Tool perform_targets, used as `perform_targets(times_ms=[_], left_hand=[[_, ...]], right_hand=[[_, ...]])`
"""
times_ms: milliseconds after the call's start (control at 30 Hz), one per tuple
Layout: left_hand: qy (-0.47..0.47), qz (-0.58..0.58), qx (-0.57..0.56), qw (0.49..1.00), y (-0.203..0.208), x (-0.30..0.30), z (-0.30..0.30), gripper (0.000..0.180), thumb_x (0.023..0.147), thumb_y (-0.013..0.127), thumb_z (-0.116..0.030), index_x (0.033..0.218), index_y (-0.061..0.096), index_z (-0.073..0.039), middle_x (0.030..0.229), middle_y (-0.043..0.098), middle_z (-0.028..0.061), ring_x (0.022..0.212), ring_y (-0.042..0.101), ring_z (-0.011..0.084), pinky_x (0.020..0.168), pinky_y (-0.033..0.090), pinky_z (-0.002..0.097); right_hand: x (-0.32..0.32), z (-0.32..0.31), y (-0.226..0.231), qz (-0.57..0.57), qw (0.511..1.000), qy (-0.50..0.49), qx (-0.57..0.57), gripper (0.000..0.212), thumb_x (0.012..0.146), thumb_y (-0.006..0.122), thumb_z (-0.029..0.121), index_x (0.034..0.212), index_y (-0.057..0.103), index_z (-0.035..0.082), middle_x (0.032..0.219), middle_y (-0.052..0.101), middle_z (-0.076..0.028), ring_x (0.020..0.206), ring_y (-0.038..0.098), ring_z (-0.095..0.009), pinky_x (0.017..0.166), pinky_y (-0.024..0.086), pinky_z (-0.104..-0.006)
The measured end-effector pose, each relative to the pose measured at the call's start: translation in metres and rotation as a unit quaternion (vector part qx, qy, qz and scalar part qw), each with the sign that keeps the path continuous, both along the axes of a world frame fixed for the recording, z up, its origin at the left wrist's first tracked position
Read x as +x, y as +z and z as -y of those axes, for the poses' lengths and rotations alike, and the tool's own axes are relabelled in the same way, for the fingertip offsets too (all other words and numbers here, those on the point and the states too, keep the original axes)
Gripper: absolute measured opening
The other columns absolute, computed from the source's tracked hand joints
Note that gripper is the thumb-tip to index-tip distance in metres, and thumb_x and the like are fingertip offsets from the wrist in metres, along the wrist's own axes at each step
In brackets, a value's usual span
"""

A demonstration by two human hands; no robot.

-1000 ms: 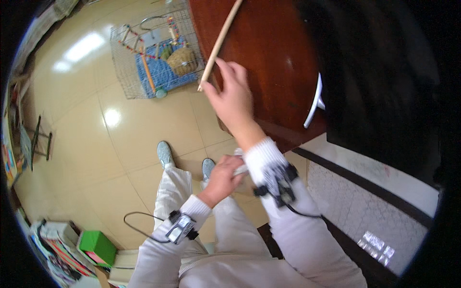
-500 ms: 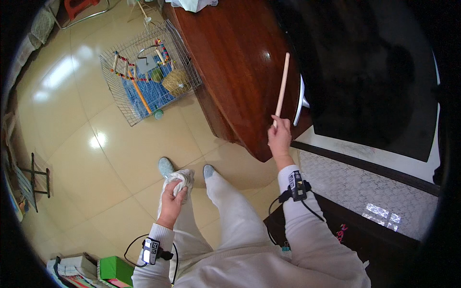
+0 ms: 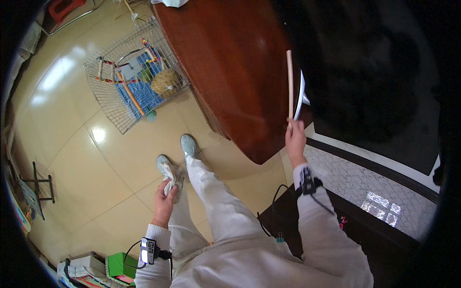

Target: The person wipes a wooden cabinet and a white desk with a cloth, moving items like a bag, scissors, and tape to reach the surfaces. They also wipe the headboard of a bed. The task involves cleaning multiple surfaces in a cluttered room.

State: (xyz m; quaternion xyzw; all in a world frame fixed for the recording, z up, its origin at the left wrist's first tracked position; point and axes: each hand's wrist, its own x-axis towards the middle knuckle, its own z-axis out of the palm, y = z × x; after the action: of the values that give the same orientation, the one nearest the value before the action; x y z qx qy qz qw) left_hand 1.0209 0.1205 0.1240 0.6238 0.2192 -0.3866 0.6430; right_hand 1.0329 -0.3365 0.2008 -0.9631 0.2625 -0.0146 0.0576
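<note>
My right hand (image 3: 296, 141) is closed around the lower end of a slim, pale wooden stick (image 3: 290, 79). The stick points away from me over the right edge of a dark red-brown wooden cabinet top (image 3: 221, 67), close to the large black screen. Lower left, my left hand (image 3: 164, 201) grips a crumpled white cloth (image 3: 175, 181) above my left leg, well apart from the cabinet. Some of the left fingers are hidden by the cloth.
A wire birdcage (image 3: 108, 98) with beads, perches and a straw ball stands on the tiled floor (image 3: 72, 149) left of the cabinet. The black screen (image 3: 365, 81) fills the right. A folding stool (image 3: 41, 189) and a green box (image 3: 117, 266) are at the left.
The stick has moved slightly right with my right hand and stands more upright in the picture. My left hand and its cloth have shifted a little left. My right foot has stepped forward.
</note>
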Motion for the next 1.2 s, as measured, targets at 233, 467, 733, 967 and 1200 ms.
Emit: perform_targets(times_ms=[233,467,733,967,1200], left_hand=[[-0.036,-0.028,-0.001,0.999,0.007,0.017,0.03,0.033,0.089,0.064,-0.013,0.12,0.056,0.0,0.113,0.06,0.0085,0.1,0.056,0.0145,0.086,0.046,0.0273],[-0.067,-0.026,0.006,0.997,0.017,0.025,0.054,0.034,0.089,0.064,-0.014,0.12,0.057,-0.001,0.112,0.061,0.0083,0.099,0.056,0.0143,0.088,0.045,0.0271],[-0.107,-0.023,0.056,0.992,0.013,0.017,0.048,0.032,0.089,0.064,-0.013,0.117,0.058,-0.001,0.11,0.062,0.0074,0.097,0.056,0.0132,0.085,0.046,0.0273],[-0.072,-0.029,0.037,0.996,0.011,0.013,0.048,0.031,0.089,0.064,-0.012,0.117,0.058,-0.001,0.108,0.061,0.0056,0.095,0.056,0.0128,0.083,0.046,0.026],[-0.051,-0.072,0.027,0.996,0.017,0.023,0.057,0.033,0.09,0.063,-0.014,0.119,0.057,-0.001,0.109,0.061,0.0065,0.096,0.055,0.0132,0.084,0.046,0.0257]], right_hand=[[-0.161,-0.016,0.046,-0.107,0.993,-0.045,0.027,0.022,0.083,0.058,0.001,0.104,0.059,0.008,0.105,0.054,-0.011,0.087,0.06,-0.032,0.071,0.051,-0.0404],[-0.2,-0.006,0.047,-0.123,0.987,-0.095,0.03,0.024,0.082,0.057,-0.002,0.104,0.059,0.006,0.105,0.054,-0.011,0.087,0.061,-0.033,0.072,0.051,-0.0405],[-0.114,0.049,0.004,-0.052,0.996,-0.064,0.018,0.024,0.087,0.055,0.001,0.11,0.058,0.007,0.104,0.055,-0.012,0.095,0.059,-0.033,0.078,0.05,-0.0393],[-0.036,0.079,-0.017,0.017,0.997,-0.075,0.027,0.035,0.088,0.057,0.005,0.122,0.053,0.01,0.107,0.055,-0.011,0.097,0.058,-0.033,0.081,0.048,-0.0391],[-0.068,0.058,-0.026,0.034,0.974,-0.217,0.064,0.035,0.089,0.058,0.007,0.124,0.052,0.006,0.1,0.053,-0.013,0.092,0.058,-0.023,0.082,0.047,-0.0355]])
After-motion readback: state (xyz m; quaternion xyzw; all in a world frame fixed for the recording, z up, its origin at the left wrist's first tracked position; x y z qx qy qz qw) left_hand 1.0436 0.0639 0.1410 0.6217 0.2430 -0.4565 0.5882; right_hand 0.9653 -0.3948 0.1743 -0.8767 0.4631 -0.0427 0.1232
